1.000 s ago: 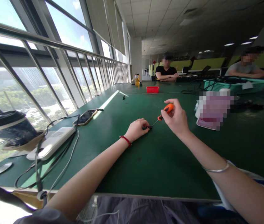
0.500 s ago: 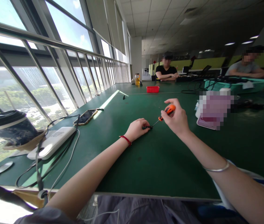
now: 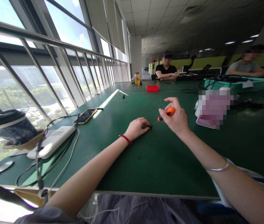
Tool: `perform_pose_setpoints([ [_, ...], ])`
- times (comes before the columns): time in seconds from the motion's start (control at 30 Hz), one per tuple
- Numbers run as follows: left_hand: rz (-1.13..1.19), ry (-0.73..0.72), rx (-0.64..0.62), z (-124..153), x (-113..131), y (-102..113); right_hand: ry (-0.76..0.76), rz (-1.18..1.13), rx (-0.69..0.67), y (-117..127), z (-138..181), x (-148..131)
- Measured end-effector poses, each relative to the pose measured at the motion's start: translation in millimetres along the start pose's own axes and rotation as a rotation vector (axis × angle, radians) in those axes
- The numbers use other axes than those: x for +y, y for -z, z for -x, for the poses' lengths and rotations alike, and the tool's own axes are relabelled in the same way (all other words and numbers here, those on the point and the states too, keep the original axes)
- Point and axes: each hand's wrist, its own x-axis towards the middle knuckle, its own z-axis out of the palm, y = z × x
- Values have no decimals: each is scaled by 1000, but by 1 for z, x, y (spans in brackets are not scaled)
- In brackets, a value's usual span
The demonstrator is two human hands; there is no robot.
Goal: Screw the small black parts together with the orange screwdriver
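Note:
On the green table (image 3: 143,168) rests my left hand (image 3: 137,128), its fingers closed on a small black part (image 3: 148,126) that sticks out past the fingertips. What kind of part it is cannot be made out. My right hand (image 3: 175,116) grips an orange and black screwdriver (image 3: 170,111) by its handle, with the index finger lifted away from it. The screwdriver slants down to the left, and its thin shaft ends at the right end of the black part. Whether the tip sits in a screw is too small to tell.
To the left lie a phone (image 3: 86,116), a white power strip (image 3: 52,143) with cables and a lidded cup (image 3: 11,127). Farther back are a red box (image 3: 152,88), a jar (image 3: 137,79) and a teal basket (image 3: 257,85). A pink blurred item (image 3: 216,109) stands right. Two people sit beyond.
My right thumb has shifted slightly along the screwdriver handle, which appears turned a little. My left hand and the black part stay in place.

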Motion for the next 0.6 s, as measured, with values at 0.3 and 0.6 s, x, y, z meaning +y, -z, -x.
perform_pose_setpoints([
  [0.3, -14, -44, 24, 0, -3, -2, 24, -80, -58, -1, 0, 2],
  [0.6, -19, -41, 16, 0, -1, 0, 0, -10, -57, 0, 1, -2],
])
